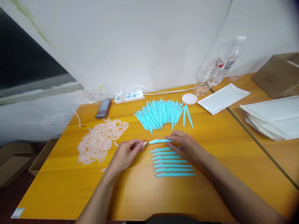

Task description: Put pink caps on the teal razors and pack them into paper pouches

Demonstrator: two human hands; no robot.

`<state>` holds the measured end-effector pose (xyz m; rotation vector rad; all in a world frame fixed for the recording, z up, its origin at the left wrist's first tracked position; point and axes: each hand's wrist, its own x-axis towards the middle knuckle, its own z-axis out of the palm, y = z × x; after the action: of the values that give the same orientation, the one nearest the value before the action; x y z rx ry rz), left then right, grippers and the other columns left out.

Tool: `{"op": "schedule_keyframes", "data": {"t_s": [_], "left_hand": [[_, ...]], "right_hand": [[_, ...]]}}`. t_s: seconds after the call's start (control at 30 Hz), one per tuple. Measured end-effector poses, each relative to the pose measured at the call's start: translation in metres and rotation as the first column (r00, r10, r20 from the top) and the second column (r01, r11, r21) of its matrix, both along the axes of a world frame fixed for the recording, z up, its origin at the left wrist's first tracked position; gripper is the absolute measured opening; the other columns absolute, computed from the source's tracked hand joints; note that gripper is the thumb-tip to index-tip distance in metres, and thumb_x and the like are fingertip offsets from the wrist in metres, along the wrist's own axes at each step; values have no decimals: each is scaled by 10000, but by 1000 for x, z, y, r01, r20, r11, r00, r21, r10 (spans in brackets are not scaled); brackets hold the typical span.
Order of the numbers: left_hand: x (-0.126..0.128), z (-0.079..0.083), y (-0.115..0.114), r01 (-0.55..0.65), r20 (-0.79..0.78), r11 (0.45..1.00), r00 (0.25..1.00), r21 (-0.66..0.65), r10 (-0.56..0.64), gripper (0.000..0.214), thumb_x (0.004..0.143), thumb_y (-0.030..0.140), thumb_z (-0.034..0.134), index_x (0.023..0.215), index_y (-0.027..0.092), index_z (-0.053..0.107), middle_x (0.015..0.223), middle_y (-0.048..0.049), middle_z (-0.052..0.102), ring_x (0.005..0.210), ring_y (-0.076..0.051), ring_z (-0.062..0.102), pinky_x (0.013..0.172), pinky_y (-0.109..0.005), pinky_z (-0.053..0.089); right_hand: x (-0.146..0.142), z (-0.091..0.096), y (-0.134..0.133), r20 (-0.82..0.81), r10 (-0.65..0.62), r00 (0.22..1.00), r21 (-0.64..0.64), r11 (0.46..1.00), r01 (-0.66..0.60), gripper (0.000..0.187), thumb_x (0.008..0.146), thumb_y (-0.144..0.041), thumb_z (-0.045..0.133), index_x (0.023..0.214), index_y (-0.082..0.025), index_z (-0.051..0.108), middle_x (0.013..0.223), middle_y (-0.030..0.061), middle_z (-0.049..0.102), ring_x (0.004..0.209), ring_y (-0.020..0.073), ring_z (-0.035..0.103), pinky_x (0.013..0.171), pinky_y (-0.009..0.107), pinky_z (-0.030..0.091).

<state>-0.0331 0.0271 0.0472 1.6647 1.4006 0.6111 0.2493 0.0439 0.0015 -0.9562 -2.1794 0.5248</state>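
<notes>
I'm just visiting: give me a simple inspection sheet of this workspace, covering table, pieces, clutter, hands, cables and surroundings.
Surface: wooden table.
Pieces: turquoise tools in a fanned pile and a near row; pale pieces heaped at left.
Clutter: bottle, clear cup, round lid, white packets, blurred dark object.
Hands: left hand pinches one pale piece; right hand holds one turquoise tool; these two are apart.
Cables: white cables by a power strip, along the wall side.
Surroundings: stained white wall; cardboard boxes below, left.

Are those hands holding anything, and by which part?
The right fingers grip a blue tool by its handle; the left fingers pinch a small pale piece by one end.
</notes>
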Motion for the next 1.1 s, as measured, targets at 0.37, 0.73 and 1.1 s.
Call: {"op": "schedule_keyframes", "data": {"t_s": [0.37,0.73,1.1], "left_hand": [[29,-4,-10,173,-155,966,977,194,-144,275,954,373,598,1144,221,728,1018,-56,765,892,-189,704,816,-275,543],[50,-33,-102,382,-507,753,859,536,-75,260,911,301,678,1165,349,708,1500,-59,531,1430,-319,412,1089,-557,372],[48,-36,-92,421,-513,746,849,517,-124,640,888,441,689,1472,313,463,1551,-116,457,1482,-332,333,1187,-570,260]], "right_hand": [[-6,12,-10,42,102,994,-74,992,-99,213,999,-295,534,1094,-187,691,864,75,646,795,181,600,707,299,488],[39,23,10,44,-300,953,-204,931,302,299,961,-419,563,1051,-208,754,876,47,730,743,160,645,692,273,481],[42,15,14,127,-396,909,-158,897,413,299,945,-419,560,1000,-203,759,807,46,705,703,169,625,681,292,452]]}}
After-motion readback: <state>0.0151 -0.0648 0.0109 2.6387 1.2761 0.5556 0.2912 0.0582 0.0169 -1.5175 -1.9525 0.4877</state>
